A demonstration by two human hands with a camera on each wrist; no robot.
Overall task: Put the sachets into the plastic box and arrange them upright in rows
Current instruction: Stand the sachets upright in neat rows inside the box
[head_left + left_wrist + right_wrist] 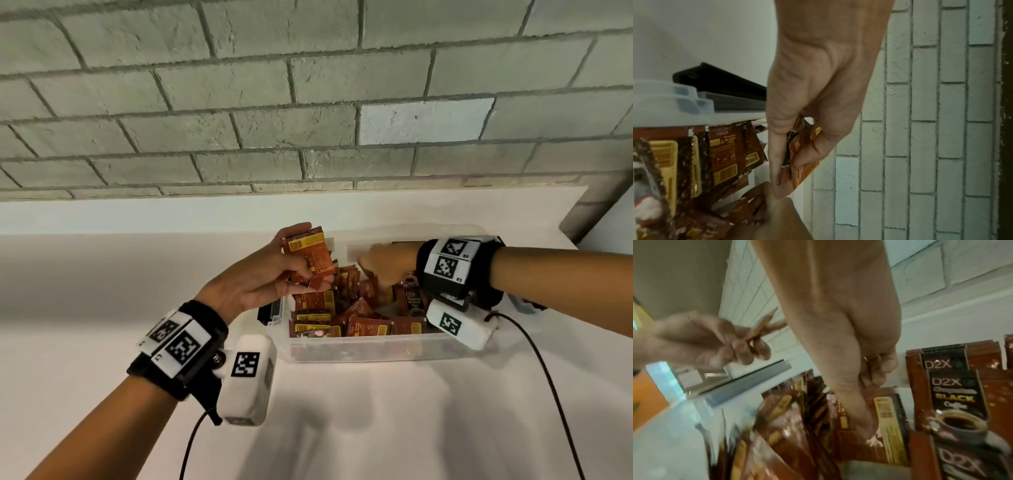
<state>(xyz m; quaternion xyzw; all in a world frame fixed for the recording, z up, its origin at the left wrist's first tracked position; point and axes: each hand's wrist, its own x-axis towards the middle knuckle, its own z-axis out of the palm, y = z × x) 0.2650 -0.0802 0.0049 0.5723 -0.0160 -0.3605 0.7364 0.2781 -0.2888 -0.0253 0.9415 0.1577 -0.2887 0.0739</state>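
Pinched in the left hand (260,274), a small stack of sachets (308,255) hangs over the plastic box (376,353). Just beside that grip, the right hand (387,260) reaches down among loose sachets (363,325); its hold can't be told.

Clear plastic box (359,349) on the white table, open top. Brown/yellow coffee sachets (356,320) inside: some upright toward the box's left and far side, others flat and jumbled along its near wall. Small stack of sachets (308,255) is above the box's left end.

Pale grey brick wall (239,102), white tabletop (102,274), soft overhead light
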